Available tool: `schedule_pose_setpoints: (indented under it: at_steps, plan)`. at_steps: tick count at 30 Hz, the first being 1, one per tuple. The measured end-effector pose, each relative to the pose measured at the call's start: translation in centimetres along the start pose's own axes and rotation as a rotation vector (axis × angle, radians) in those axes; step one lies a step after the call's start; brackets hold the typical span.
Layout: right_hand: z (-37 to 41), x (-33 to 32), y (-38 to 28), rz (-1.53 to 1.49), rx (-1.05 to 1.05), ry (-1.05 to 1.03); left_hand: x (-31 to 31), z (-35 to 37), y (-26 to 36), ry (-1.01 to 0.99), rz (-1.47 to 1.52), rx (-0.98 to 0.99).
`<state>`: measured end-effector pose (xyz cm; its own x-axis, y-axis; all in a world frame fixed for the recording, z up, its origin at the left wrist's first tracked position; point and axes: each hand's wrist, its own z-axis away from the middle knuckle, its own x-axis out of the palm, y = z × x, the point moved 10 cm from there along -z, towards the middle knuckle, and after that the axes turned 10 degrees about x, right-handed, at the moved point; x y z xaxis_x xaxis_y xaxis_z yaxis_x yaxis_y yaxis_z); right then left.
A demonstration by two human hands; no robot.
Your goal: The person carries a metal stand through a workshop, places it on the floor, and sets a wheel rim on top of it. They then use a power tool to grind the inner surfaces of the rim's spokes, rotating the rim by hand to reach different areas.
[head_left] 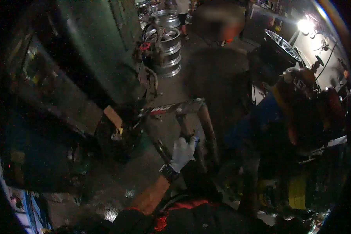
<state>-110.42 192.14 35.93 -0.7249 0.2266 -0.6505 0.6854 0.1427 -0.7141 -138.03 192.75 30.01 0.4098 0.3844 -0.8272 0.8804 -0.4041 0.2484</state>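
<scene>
My left hand (183, 153), in a pale glove with a dark band at the wrist, is closed at the middle post of a metal frame (171, 108). The frame has a crossbar with red and white lettering, and several tubes run down from it. A small blue and dark thing (196, 139) shows at my fingertips; what exactly the fingers grip is too dark to make out. My right hand does not show.
Silver wheel rims (171, 58) stand stacked at the back, and another rim (281, 45) leans at the upper right near a bright lamp (305, 26). Behind the stack stands a person (182, 7). A green panel (105, 43) rises at the left; dark machinery (300, 89) fills the right.
</scene>
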Motion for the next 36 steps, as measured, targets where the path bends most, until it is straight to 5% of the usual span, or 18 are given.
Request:
schedule_pose_setpoints:
  at_steps: [1, 5, 7, 8, 10, 11, 13, 17, 19, 20, 22, 23, 25, 36]
  plan:
    - [-2.8, 1.1, 5.3, -0.132, 0.151, 0.015, -0.1, -3.8, 0.0, -0.233, -0.196, 0.04]
    - [-11.8, 11.9, 21.1, -0.698, 0.634, -0.186, 2.7, -18.0, -4.3, -0.161, 0.145, 0.097]
    - [-15.3, 16.1, 23.0, -0.807, 0.709, -0.24, 0.7, -24.2, -2.3, 0.356, -0.362, 0.553]
    - [-16.3, 16.5, 22.9, -0.817, 0.736, -0.21, 1.3, -26.9, -3.0, 0.34, -0.336, 0.582]
    - [-22.8, 17.4, 20.2, -0.821, 0.755, -0.234, 6.1, -35.6, -10.2, -0.007, 1.277, -0.08]
    - [-25.8, 17.6, 20.0, -0.78, 0.756, -0.199, 5.7, -39.2, -10.6, -0.033, 1.288, -0.066]
    - [-32.9, 19.0, 21.2, -0.636, 0.682, -0.11, 8.1, -44.5, -13.3, -0.086, 1.743, -0.364]
    - [-46.0, 21.0, 21.4, -0.448, 0.608, 0.059, 11.7, -55.5, -18.4, -0.08, 1.735, -0.04]
    - [-50.7, 27.0, 17.7, -1.142, 0.896, -0.259, 5.8, -60.9, -19.0, 0.06, 1.222, -0.229]
    - [-53.4, 28.0, 15.8, -1.151, 0.895, -0.243, 8.6, -63.0, -21.3, 0.047, 1.225, -0.216]
    - [-59.2, 32.4, 9.6, -1.706, 0.913, -0.489, 13.1, -67.9, -25.9, 0.064, 1.343, 0.049]
    - [-62.1, 34.8, 10.5, -1.715, 0.913, -0.495, 10.8, -70.0, -24.6, 0.001, 1.322, -0.221]
    - [-69.5, 37.0, 13.8, -1.212, 0.776, -0.326, 12.9, -74.5, -29.3, -0.052, 1.328, -0.203]
    - [-97.3, 29.6, 14.4, -0.912, 0.814, -0.248, 31.0, -95.4, -49.4, -0.235, 1.589, -0.464]
